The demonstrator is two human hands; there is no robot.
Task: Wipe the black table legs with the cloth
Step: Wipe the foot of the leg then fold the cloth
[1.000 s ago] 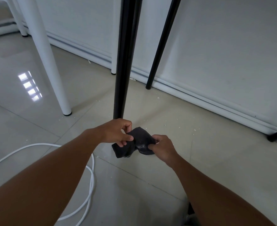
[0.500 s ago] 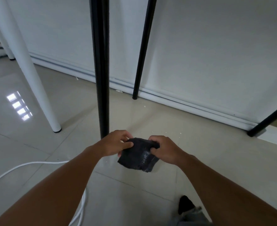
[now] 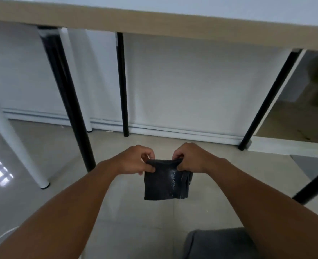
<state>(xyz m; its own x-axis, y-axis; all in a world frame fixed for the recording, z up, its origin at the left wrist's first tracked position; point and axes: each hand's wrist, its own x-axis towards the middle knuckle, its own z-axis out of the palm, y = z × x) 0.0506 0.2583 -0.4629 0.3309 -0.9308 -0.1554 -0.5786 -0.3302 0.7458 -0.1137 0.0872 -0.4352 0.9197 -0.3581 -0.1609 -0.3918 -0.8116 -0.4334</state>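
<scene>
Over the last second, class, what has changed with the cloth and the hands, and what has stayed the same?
The cloth has been opened from a bunched wad into a flat folded square that hangs from its top edge. The left hand and right hand have moved apart to the top corners. The view has tilted up, showing the tabletop. Both hands still pinch the cloth, clear of the black legs.

Overhead: tabletop (image 3: pixel 173 27) edge, closing off room above. Near left black leg (image 3: pixel 70 98), slanted, just left of the left hand (image 3: pixel 135 161). Rear black leg (image 3: pixel 122 85), upright by the wall (image 3: pixel 191 86). Right rear black leg (image 3: pixel 266 101), slanted, well apart from the right hand (image 3: pixel 190 159). Near right black leg (image 3: pixel 313 186), low at the frame edge. White leg (image 3: pixel 14 144) far left. Open floor (image 3: pixel 173 144) between the legs, ahead of both hands; the cloth (image 3: pixel 165 180) hangs between them.
</scene>
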